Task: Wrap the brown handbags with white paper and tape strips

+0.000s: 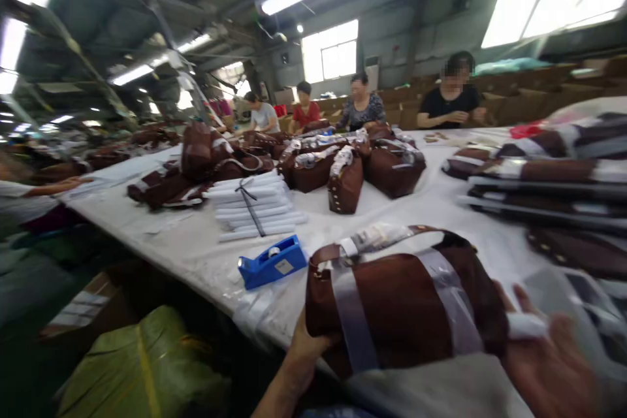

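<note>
A dark brown handbag (396, 307) lies on its side at the table's front edge, with clear wrapping bands around its body and wrapped handles on top. My left hand (304, 356) grips its left end, the thumb in front and the other fingers hidden behind it. At the bag's right end is my right hand (553, 366), blurred, its fingers spread and a white wrap or roll among them. Whether those fingers touch the bag is hard to tell. Just left of the bag sits a blue tape dispenser (274, 262).
Behind the dispenser lies a tied stack of white rolls (255, 206). More brown handbags (345, 183) stand across the table. Flat wrapped brown pieces (553, 173) pile up at right. A green sack (147, 366) is below, left. Several people sit along the far side.
</note>
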Action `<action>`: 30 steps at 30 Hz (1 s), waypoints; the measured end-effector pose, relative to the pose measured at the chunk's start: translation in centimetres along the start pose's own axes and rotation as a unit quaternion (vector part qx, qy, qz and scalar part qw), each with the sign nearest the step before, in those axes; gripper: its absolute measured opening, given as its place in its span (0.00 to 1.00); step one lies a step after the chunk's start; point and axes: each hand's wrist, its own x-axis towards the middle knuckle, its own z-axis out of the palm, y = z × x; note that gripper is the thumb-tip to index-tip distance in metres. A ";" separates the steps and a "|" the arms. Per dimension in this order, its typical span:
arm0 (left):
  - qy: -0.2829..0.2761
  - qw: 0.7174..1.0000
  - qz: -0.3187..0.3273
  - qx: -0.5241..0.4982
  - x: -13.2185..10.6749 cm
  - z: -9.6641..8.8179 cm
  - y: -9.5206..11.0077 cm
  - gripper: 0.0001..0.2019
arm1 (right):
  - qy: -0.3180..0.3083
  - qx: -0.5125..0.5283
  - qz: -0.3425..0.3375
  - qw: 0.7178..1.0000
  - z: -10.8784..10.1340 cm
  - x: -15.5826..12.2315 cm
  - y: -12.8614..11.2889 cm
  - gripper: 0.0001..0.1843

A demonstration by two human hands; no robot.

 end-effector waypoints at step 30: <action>0.004 0.992 -0.121 -0.022 2.0 -1.0 0.3 0.42 | -0.013 -0.088 0.001 0.996 -1.8 -2.7 5.5 0.21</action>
